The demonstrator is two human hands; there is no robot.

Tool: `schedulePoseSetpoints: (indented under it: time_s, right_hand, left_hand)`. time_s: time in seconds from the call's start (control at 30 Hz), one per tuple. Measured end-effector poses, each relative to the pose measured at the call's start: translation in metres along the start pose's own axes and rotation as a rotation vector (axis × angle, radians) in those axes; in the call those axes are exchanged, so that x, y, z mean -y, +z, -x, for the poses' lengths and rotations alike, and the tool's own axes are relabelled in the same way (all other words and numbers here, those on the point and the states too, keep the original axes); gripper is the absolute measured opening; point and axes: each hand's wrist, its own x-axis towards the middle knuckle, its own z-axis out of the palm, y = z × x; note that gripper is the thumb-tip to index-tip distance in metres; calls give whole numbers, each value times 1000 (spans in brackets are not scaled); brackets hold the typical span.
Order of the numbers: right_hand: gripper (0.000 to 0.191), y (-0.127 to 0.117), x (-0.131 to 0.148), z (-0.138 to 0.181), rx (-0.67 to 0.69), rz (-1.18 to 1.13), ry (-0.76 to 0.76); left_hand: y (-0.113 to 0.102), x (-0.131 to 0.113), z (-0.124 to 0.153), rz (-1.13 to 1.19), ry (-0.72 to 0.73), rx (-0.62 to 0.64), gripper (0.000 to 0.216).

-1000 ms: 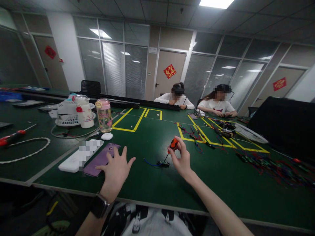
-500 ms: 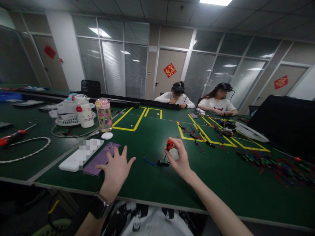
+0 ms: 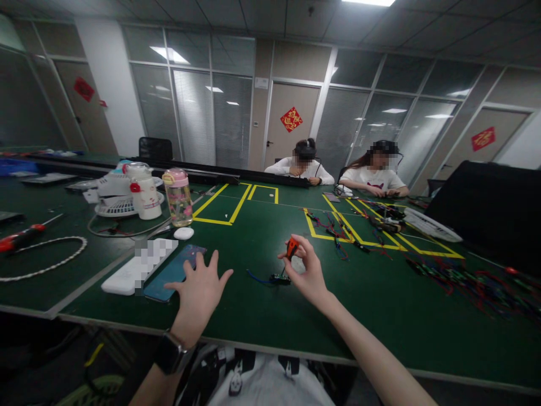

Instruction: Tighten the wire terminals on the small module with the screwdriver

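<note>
Between the thumb and fingers of my right hand (image 3: 310,269) is the orange-and-black handle of a small screwdriver (image 3: 291,247). Its thin shaft points down at a small circuit board (image 3: 279,278) lying on the table, with a blue wire (image 3: 257,277) trailing off to the left. Whether the tip touches the board is hard to see. My left hand (image 3: 202,296) lies spread with fingers apart, its fingertips over the right edge of a phone (image 3: 169,279) whose screen shows blue. Beside the phone is a white slab-shaped device (image 3: 135,268), partly blurred out.
A pink-lidded bottle (image 3: 180,197), a white bottle (image 3: 147,194) and a small white case (image 3: 183,233) stand to the left. At far left lies a red-and-black screwdriver (image 3: 21,237). Tangled wired boards (image 3: 469,285) spread to the right. Two people (image 3: 374,172) sit across the table.
The phone's screen has turned from purple to blue. The screwdriver's handle has turned slightly in my right fingers, showing more orange. My left hand has stayed put.
</note>
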Motion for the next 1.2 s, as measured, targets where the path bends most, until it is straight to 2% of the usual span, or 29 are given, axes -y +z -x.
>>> schedulePoseSetpoints:
  time_s: [0.17,0.47,0.93,1.2]
  right_hand:
    - [56,-1,-4,2,-7,22,16]
    - [52,-9,-1,-3,-81,225,-92]
    - [53,-9,-4,-2,-112,233,-36]
    - [55,-8,-1,-2,-111,219,-7]
  left_hand:
    - [-4,0,0,-1,-7,19,55]
    - [-3,3,-3,22,-32,42,55]
    - [-2,3,-5,41,-35,66,56]
    - [2,3,-5,-26,-3,-1,54]
